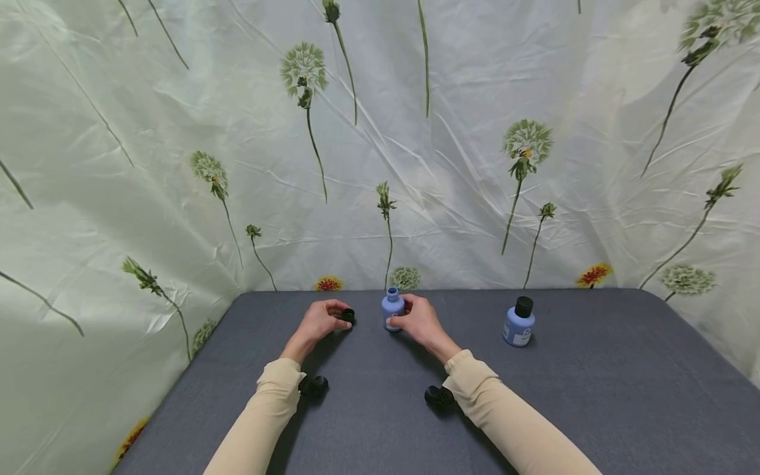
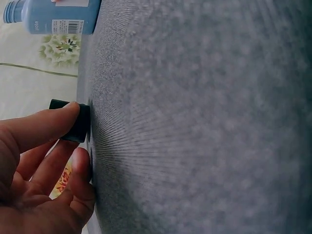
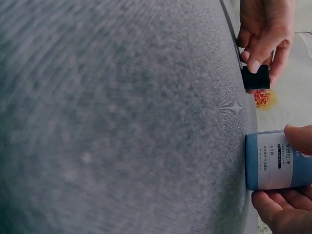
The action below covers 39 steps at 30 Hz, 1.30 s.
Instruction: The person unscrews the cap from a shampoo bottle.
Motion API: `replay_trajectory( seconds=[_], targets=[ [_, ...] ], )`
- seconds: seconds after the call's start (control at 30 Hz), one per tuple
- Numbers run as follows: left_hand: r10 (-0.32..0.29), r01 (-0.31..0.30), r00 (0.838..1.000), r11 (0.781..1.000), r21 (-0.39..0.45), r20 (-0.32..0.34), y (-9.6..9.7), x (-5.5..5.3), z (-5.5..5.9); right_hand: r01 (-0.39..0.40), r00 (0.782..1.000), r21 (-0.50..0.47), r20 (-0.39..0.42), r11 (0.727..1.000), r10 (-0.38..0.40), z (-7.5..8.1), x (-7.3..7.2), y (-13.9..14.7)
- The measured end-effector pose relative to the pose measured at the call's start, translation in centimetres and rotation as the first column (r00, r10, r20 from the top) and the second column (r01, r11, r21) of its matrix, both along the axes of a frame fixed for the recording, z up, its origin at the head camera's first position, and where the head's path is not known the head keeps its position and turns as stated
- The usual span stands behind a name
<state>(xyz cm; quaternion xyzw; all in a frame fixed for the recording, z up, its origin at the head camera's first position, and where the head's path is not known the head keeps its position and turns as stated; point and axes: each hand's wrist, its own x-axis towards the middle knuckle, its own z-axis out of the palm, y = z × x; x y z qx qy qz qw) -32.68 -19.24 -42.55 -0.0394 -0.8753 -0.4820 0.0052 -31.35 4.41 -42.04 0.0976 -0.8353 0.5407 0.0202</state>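
With thumb and fingers, my left hand (image 1: 319, 323) pinches a black bottle cap (image 2: 73, 119) at the far side of the table. The cap is low against the cloth; whether it rests there I cannot tell. To its right, my right hand (image 1: 423, 324) holds a small blue bottle (image 1: 390, 309) by its side. This bottle stands upright with its threaded neck bare. A white label (image 3: 275, 163) with printing shows on it in the right wrist view. A gap separates the cap from the bottle.
A second blue bottle (image 1: 518, 328), topped with a black cap, stands upright right of my right hand. Grey cloth covers the table (image 1: 380, 422). Behind its far edge hangs a pale curtain (image 1: 463, 165) printed with dandelions. Black devices (image 1: 438, 397) sit at both wrists.
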Motion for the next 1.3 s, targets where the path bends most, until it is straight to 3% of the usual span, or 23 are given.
replay_trajectory(
  seconds=[0.4, 0.9, 1.3],
  targets=[
    [0.005, -0.005, 1.0, 0.998, -0.063, -0.01, -0.4, 0.0, 0.2, -0.009, 1.0, -0.008, 0.021, 1.0, 0.009, 0.2, -0.1, -0.1],
    [-0.016, 0.016, 1.0, 1.0, -0.016, -0.019, -0.7, 0.1, -0.3, -0.016, 0.999, -0.019, 0.027, 1.0, 0.017, 0.0, -0.1, 0.0],
    [0.032, -0.033, 0.999, 0.998, 0.054, 0.018, -1.6, 1.2, -0.1, -0.034, 0.998, -0.045, 0.055, 0.998, 0.036, 0.3, 0.7, 1.0]
  ],
)
